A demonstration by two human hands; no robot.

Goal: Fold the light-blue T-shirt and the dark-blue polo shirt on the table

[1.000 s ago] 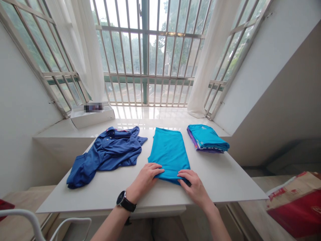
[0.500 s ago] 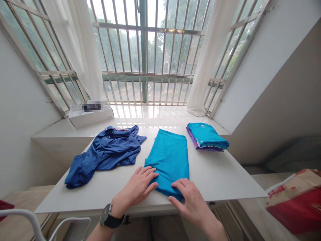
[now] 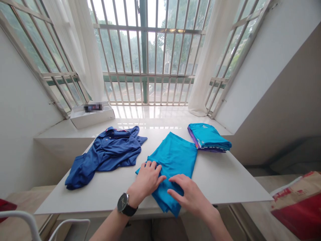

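A folded turquoise garment lies skewed on the white table, its near end hanging over the front edge. My left hand, with a black watch on the wrist, lies flat on the garment's left near part, fingers stretched out. My right hand rests on the garment's near middle with fingers extended and slightly curled. Neither hand grips anything.
A crumpled dark blue polo shirt lies on the table's left. A stack of folded clothes sits at the far right. A white box stands on the window sill. A red and brown carton is at the lower right, a white chair frame at the lower left.
The turquoise garment has turned clockwise and slid toward me; its near end now overhangs the table edge. Both hands moved with it and stayed on top.
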